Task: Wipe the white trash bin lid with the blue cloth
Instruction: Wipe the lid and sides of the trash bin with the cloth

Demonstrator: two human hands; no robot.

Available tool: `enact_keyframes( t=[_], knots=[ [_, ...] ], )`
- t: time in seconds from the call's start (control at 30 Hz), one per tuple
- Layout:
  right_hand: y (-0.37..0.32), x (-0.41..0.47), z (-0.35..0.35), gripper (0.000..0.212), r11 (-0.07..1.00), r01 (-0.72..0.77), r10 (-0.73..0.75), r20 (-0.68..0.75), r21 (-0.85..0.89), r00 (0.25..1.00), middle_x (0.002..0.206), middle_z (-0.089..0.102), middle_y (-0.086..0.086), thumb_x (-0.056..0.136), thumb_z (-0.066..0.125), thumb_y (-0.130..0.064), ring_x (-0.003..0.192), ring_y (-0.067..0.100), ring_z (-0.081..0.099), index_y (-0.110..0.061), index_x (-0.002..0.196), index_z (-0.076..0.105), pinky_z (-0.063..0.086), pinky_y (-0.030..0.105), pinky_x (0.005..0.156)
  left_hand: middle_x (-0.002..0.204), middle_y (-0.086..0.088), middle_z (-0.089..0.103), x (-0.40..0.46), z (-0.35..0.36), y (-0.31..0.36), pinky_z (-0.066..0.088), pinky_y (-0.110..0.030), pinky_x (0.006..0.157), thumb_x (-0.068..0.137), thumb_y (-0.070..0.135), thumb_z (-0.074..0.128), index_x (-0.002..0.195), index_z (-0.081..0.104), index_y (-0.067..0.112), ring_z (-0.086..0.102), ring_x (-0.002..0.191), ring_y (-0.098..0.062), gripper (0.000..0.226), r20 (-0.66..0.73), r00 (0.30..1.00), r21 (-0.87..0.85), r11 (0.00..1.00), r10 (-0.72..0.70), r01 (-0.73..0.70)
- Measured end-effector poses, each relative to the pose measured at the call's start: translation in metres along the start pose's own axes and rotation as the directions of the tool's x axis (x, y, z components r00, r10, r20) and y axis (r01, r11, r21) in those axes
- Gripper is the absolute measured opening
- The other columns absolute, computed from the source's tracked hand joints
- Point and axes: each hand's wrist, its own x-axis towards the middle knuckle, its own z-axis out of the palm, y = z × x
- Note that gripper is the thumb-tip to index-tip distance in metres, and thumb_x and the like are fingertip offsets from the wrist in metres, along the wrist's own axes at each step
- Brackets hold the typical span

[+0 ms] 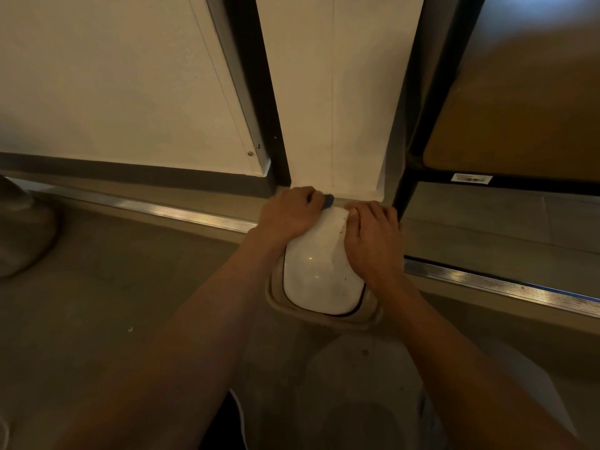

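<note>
On floor by white pillar (334, 92): bin (276, 295), lid (319, 271) shut on top. Left hand (289, 212) at lid's far-left corner, fingers curled, bunching cloth (328, 200); only blue tip shows. Right hand (373, 235) on lid's right edge, fingers bent, close together, pressing.

Risks: cloth wadded small, so knuckles likely rub lid, not fabric; hard press could tip light bin.

Lid glossy, domed, rounded rectangle, brown specks along right side. Bin rim matte beige.

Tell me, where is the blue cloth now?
In the head view, the blue cloth is bunched in the left hand at the far edge of the white lid, near the wall.
</note>
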Motion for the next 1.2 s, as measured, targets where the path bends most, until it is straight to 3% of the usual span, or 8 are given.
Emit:
enact_keyframes(
  t=[0.1,0.23,0.43,0.57,0.7,0.93,1.07,1.2],
  knots=[
    [0.001,0.001,0.002,0.057,1.0,-0.005,0.005,0.007,-0.006,1.0,0.118,0.063,0.004,0.095,0.013,-0.043,0.113,0.025,0.048,-0.02,0.116,0.061,0.042,0.05,0.097,0.105,-0.001,0.069,-0.01,0.01,0.014,0.05,-0.037,0.084,0.101,0.048,0.032,0.112,0.066,0.025,0.062,0.092,-0.02,0.042,-0.081,0.984,0.089,0.984,0.16,-0.153],
    [0.0,0.001,0.0,0.052,1.0,-0.019,0.019,-0.003,-0.007,1.0,0.119,0.063,0.005,0.096,0.018,-0.039,0.113,0.026,0.048,-0.019,0.115,0.062,0.042,0.049,0.095,0.127,-0.001,0.067,-0.045,0.022,-0.01,0.046,-0.042,0.1,0.103,0.039,0.039,0.128,0.064,0.02,0.059,0.118,-0.021,0.04,-0.3,0.857,0.088,0.907,0.419,-0.413],
    [0.001,0.001,-0.001,0.055,1.0,0.001,0.0,-0.008,0.008,1.0,0.121,0.062,0.003,0.094,0.015,-0.043,0.114,0.024,0.047,-0.023,0.116,0.061,0.042,0.047,0.096,0.161,-0.002,0.031,-0.121,0.065,-0.048,0.022,-0.054,0.12,0.103,0.037,0.047,0.141,0.05,0.024,0.015,0.152,-0.033,0.041,-0.338,0.821,0.158,0.888,0.46,-0.432],
    [0.002,0.001,0.0,0.056,1.0,0.015,-0.015,0.004,0.009,1.0,0.121,0.061,0.004,0.094,0.014,-0.045,0.115,0.025,0.047,-0.023,0.117,0.06,0.04,0.046,0.097,0.164,0.0,0.02,-0.145,0.087,-0.075,0.027,-0.059,0.117,0.103,0.038,0.046,0.146,0.038,0.032,0.012,0.152,-0.038,0.044,-0.293,0.816,0.28,0.861,0.498,-0.425],
    [0.002,0.0,0.0,0.054,1.0,0.019,-0.018,-0.01,0.006,1.0,0.121,0.062,0.004,0.095,0.016,-0.043,0.114,0.025,0.048,-0.022,0.118,0.061,0.042,0.047,0.096,0.161,-0.001,0.029,-0.119,0.065,-0.052,0.023,-0.045,0.122,0.104,0.035,0.043,0.142,0.042,0.025,0.012,0.153,-0.033,0.039,-0.34,0.838,0.156,0.904,0.428,-0.398],
    [-0.001,0.0,0.0,0.057,1.0,-0.001,0.001,-0.012,0.011,1.0,0.119,0.063,0.005,0.094,0.016,-0.041,0.113,0.026,0.048,-0.019,0.115,0.063,0.042,0.046,0.094,0.116,-0.004,0.066,-0.047,0.02,0.006,0.048,-0.046,0.099,0.103,0.036,0.042,0.119,0.063,0.017,0.058,0.111,-0.023,0.033,-0.357,0.92,-0.067,0.978,0.162,-0.198],
    [-0.001,0.0,-0.001,0.049,1.0,0.001,-0.001,-0.013,-0.001,1.0,0.121,0.062,0.005,0.097,0.021,-0.037,0.115,0.027,0.048,-0.02,0.117,0.063,0.039,0.045,0.096,0.153,0.0,0.046,-0.087,0.046,-0.001,0.023,-0.042,0.121,0.105,0.038,0.042,0.138,0.054,0.022,0.028,0.149,-0.025,0.04,-0.375,0.897,0.058,0.972,0.234,-0.229],
    [0.001,0.001,0.001,0.053,1.0,0.001,-0.001,-0.014,0.011,1.0,0.121,0.062,0.004,0.095,0.017,-0.041,0.116,0.026,0.047,-0.023,0.118,0.062,0.039,0.047,0.098,0.163,0.0,0.028,-0.15,0.093,-0.034,0.013,-0.06,0.121,0.103,0.037,0.046,0.14,0.048,0.029,0.014,0.153,-0.033,0.037,-0.34,0.845,0.213,0.909,0.413,-0.358]
  ],
)
